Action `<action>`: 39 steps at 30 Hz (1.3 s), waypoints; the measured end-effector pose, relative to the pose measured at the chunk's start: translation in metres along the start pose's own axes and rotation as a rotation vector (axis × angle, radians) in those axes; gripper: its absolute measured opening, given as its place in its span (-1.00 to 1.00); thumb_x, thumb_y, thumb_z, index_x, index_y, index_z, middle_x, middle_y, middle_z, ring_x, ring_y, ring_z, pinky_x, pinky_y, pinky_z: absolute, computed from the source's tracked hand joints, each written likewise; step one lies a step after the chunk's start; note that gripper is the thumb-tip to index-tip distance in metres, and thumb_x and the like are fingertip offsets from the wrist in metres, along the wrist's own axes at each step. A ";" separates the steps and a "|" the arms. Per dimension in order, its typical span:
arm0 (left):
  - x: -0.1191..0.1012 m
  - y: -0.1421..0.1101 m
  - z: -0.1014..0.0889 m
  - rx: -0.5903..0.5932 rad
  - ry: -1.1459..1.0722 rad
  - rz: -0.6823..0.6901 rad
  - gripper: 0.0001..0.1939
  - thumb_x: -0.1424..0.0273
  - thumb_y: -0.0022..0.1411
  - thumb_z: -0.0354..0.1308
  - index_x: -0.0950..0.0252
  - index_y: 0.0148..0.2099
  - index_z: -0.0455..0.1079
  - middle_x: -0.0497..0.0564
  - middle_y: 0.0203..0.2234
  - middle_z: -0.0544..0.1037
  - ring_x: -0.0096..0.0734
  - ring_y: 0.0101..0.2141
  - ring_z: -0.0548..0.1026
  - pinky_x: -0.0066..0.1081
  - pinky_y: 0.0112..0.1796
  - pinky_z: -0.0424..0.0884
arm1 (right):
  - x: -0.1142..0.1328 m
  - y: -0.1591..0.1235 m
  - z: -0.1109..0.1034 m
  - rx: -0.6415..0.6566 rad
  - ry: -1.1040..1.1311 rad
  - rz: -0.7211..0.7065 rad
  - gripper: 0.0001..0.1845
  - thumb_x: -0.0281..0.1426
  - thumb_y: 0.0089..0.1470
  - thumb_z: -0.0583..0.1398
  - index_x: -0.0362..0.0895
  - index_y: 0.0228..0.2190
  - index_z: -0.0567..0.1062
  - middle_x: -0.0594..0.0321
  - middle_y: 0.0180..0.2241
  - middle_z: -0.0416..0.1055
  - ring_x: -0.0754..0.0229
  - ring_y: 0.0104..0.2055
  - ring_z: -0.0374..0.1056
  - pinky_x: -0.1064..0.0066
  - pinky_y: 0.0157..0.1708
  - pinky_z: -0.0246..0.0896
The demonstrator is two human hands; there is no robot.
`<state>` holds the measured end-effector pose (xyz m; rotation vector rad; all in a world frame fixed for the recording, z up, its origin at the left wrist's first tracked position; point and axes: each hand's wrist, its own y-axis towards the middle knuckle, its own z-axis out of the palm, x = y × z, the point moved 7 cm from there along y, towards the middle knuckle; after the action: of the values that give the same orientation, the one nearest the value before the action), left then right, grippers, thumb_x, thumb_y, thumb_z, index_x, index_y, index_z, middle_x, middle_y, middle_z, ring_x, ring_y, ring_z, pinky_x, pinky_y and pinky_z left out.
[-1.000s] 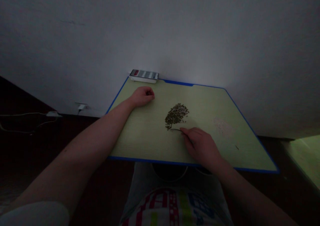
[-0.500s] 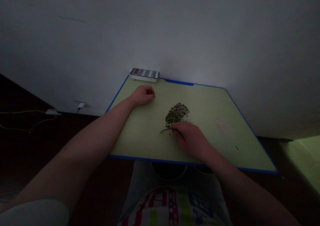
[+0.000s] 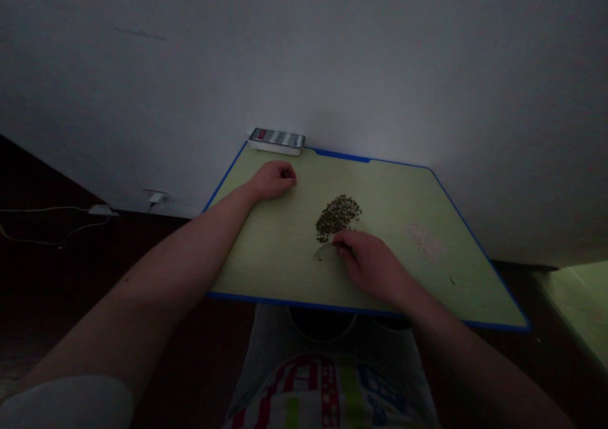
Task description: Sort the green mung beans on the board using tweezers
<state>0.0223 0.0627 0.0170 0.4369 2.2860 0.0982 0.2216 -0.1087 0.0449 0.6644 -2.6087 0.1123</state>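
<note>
A pile of small dark and pale seeds or grains [image 3: 336, 218] lies near the middle of the pale green folding table. My right hand [image 3: 368, 261] rests at the pile's near edge, its fingers pinched on thin curved tweezers [image 3: 323, 249]. Their tips point left and are blurred; a loose dark grain lies just below them. Left of the pile, my left hand [image 3: 274, 179] rests on the table with curled fingers. Whatever it may hold is hidden. A scattering of pale pinkish grains [image 3: 425, 240] is on the right, beyond my right hand.
A phone [image 3: 277, 137] lies on a white box at the back left corner, against the wall. A small thin brown piece [image 3: 451, 281] is near the right front. Blue edging [image 3: 294, 304] rims the table [image 3: 266, 258]. A plugged charger [image 3: 157, 198] and cables are low on the left.
My right hand and the tweezers have shifted slightly right, and the tips are now more blurred. The left hand stays in place. The whole view has moved a little.
</note>
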 end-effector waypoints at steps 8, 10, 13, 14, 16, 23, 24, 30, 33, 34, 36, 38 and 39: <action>0.002 0.000 -0.001 -0.003 0.004 -0.008 -0.85 0.37 -0.04 0.13 0.35 -0.39 0.41 -0.07 -0.57 0.40 -0.49 -0.50 0.32 -0.44 -0.43 0.25 | 0.001 -0.011 0.000 0.090 -0.003 -0.060 -0.78 -0.54 0.14 0.04 -0.18 -0.28 0.47 0.15 -0.32 0.47 0.17 -0.27 0.32 0.38 -0.26 0.12; 0.002 0.001 0.000 -0.001 0.001 -0.019 -0.84 0.36 -0.05 0.13 0.35 -0.40 0.41 -0.07 -0.57 0.40 -0.49 -0.51 0.31 -0.44 -0.44 0.24 | 0.006 -0.010 0.003 0.109 0.012 -0.086 -0.77 -0.56 0.13 0.04 -0.19 -0.27 0.47 0.14 -0.32 0.47 0.18 -0.27 0.31 0.38 -0.25 0.12; 0.001 0.001 0.000 -0.002 0.006 -0.020 -0.84 0.35 -0.04 0.14 0.35 -0.40 0.41 -0.08 -0.58 0.39 -0.49 -0.51 0.30 -0.44 -0.44 0.23 | 0.015 -0.010 0.008 0.159 0.033 -0.109 -0.77 -0.57 0.09 0.06 -0.18 -0.27 0.48 0.15 -0.30 0.47 0.18 -0.27 0.32 0.38 -0.25 0.12; 0.001 0.000 -0.001 -0.004 0.012 -0.016 -0.84 0.35 -0.04 0.14 0.34 -0.40 0.41 -0.08 -0.58 0.39 -0.49 -0.51 0.30 -0.44 -0.44 0.23 | 0.017 -0.010 0.010 0.180 0.043 -0.109 -0.76 -0.57 0.07 0.06 -0.18 -0.26 0.48 0.15 -0.30 0.48 0.18 -0.27 0.32 0.39 -0.26 0.12; 0.000 0.000 -0.001 -0.009 0.025 -0.011 -0.84 0.35 -0.04 0.14 0.34 -0.40 0.41 -0.09 -0.58 0.38 -0.50 -0.51 0.30 -0.44 -0.43 0.23 | 0.020 -0.013 0.012 0.217 0.067 -0.100 -0.76 -0.58 0.06 0.06 -0.17 -0.26 0.47 0.16 -0.29 0.48 0.18 -0.27 0.33 0.39 -0.27 0.11; 0.002 0.000 0.000 -0.002 -0.014 -0.026 -0.84 0.36 -0.04 0.14 0.35 -0.40 0.40 -0.08 -0.57 0.38 -0.50 -0.51 0.29 -0.44 -0.44 0.22 | 0.010 -0.035 0.013 0.254 0.144 -0.022 -0.79 -0.55 0.09 0.06 -0.14 -0.28 0.45 0.20 -0.31 0.48 0.19 -0.28 0.34 0.39 -0.29 0.12; 0.003 0.000 0.000 0.000 -0.014 -0.024 -0.84 0.36 -0.04 0.14 0.35 -0.40 0.40 -0.08 -0.57 0.38 -0.50 -0.51 0.29 -0.43 -0.44 0.22 | 0.009 -0.038 0.012 0.244 0.155 -0.021 -0.79 -0.55 0.10 0.05 -0.14 -0.27 0.44 0.21 -0.30 0.47 0.19 -0.28 0.34 0.39 -0.29 0.13; 0.001 0.000 -0.001 -0.008 -0.006 -0.018 -0.85 0.36 -0.05 0.15 0.35 -0.41 0.41 -0.08 -0.57 0.39 -0.50 -0.50 0.30 -0.43 -0.43 0.24 | 0.003 -0.055 0.008 0.171 0.146 -0.030 -0.80 -0.55 0.14 0.05 -0.13 -0.26 0.43 0.21 -0.30 0.45 0.19 -0.27 0.32 0.36 -0.26 0.17; 0.001 0.000 -0.001 -0.010 0.006 -0.019 -0.85 0.36 -0.05 0.15 0.35 -0.40 0.41 -0.07 -0.56 0.40 -0.49 -0.50 0.30 -0.42 -0.41 0.25 | 0.004 -0.061 0.007 0.113 0.128 -0.067 -0.80 -0.55 0.16 0.05 -0.14 -0.25 0.45 0.19 -0.29 0.47 0.18 -0.26 0.34 0.35 -0.24 0.22; 0.001 0.000 -0.001 -0.009 0.007 -0.017 -0.84 0.36 -0.05 0.14 0.34 -0.40 0.41 -0.07 -0.56 0.40 -0.49 -0.50 0.30 -0.42 -0.41 0.25 | 0.006 -0.063 0.007 0.066 0.112 -0.093 -0.78 -0.55 0.16 0.05 -0.15 -0.22 0.46 0.17 -0.29 0.48 0.18 -0.25 0.35 0.35 -0.23 0.23; 0.002 0.000 -0.001 0.000 0.007 -0.015 -0.84 0.35 -0.05 0.14 0.34 -0.40 0.41 -0.06 -0.56 0.41 -0.48 -0.50 0.31 -0.41 -0.41 0.24 | 0.016 -0.066 0.007 -0.056 0.050 -0.178 -0.72 -0.56 0.17 0.04 -0.20 -0.13 0.46 0.13 -0.28 0.49 0.16 -0.23 0.36 0.34 -0.21 0.27; 0.003 0.001 0.000 0.008 0.010 -0.013 -0.83 0.33 -0.05 0.14 0.33 -0.40 0.41 -0.06 -0.56 0.41 -0.47 -0.49 0.31 -0.41 -0.42 0.24 | 0.034 -0.069 0.013 -0.156 -0.061 -0.306 -0.64 -0.58 0.17 0.02 -0.29 -0.03 0.42 0.06 -0.27 0.50 0.12 -0.22 0.36 0.31 -0.20 0.30; 0.004 0.001 0.000 0.010 0.013 -0.014 -0.83 0.33 -0.05 0.14 0.33 -0.40 0.41 -0.06 -0.55 0.42 -0.47 -0.49 0.32 -0.42 -0.42 0.24 | 0.046 -0.069 0.019 -0.176 -0.125 -0.375 -0.62 -0.60 0.17 0.01 -0.33 0.00 0.41 0.03 -0.27 0.51 0.11 -0.23 0.36 0.30 -0.20 0.31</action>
<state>0.0204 0.0649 0.0145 0.4266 2.3026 0.0822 0.2105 -0.1930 0.0460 1.1083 -2.5196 -0.2780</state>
